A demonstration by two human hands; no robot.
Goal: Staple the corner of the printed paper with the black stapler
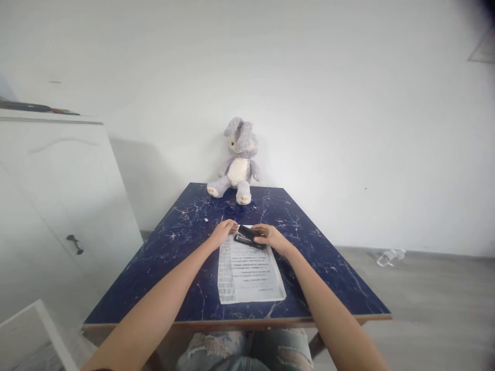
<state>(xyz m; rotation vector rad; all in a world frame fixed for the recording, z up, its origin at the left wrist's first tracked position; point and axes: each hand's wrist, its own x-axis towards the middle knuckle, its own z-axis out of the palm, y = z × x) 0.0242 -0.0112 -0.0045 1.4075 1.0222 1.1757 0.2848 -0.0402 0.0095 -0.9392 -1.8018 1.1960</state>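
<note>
A stack of printed paper sheets (247, 273) lies on a dark blue marble-pattern table (174, 247). A black stapler (250, 237) sits open-jawed over the far edge of the sheets. My right hand (273, 237) is closed around the stapler's right end. My left hand (224, 231) rests on the far left corner of the sheets, fingers bent down onto the paper beside the stapler.
A grey and white plush rabbit (237, 162) sits at the table's far edge against the white wall. A white cabinet (58, 196) stands at the left. A plastic bottle (389, 256) lies on the grey floor at the right. A white box corner (31, 335) shows bottom left.
</note>
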